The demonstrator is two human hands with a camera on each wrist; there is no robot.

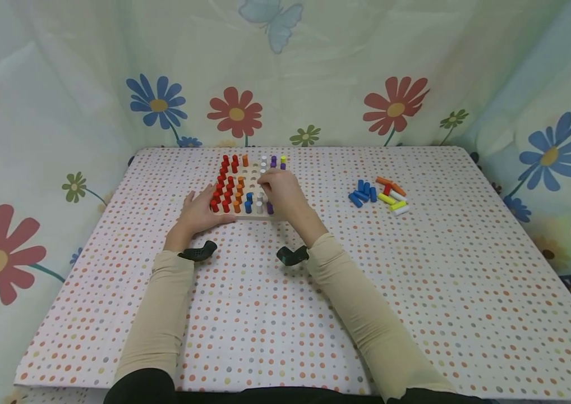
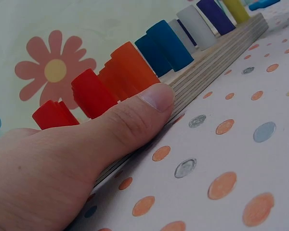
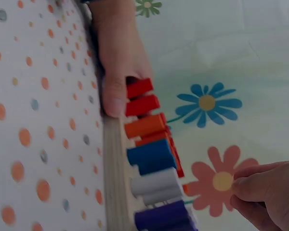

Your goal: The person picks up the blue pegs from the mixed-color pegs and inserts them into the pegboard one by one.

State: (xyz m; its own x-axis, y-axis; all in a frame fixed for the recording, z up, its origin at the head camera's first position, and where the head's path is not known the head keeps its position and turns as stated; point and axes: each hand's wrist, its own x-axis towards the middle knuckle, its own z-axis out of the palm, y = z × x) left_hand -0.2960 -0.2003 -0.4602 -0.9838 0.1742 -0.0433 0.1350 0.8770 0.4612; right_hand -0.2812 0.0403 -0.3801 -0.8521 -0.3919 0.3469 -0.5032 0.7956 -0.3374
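Note:
A wooden pegboard (image 2: 183,98) carries rows of upright coloured pegs, including red pegs (image 1: 225,206), orange pegs (image 2: 130,67), blue pegs (image 2: 168,45), white pegs (image 3: 156,187) and purple pegs (image 3: 163,216). At the board's left front corner my left hand (image 1: 199,212) rests, its thumb laid along the front edge beside the red and orange pegs. My right hand (image 1: 285,193) is over the board's right half, hiding some pegs and holes. In the right wrist view, thumb and fingertips come together above the pegs; I cannot tell whether they pinch a peg.
Right of the board, loose blue pegs (image 1: 356,200) lie in a group. Beside them are loose orange pegs (image 1: 390,185), yellow pegs (image 1: 386,198), white pegs (image 1: 401,210) and a red peg (image 1: 387,189). A dotted cloth (image 1: 245,314) covers the table; a flowered curtain (image 1: 311,84) hangs behind.

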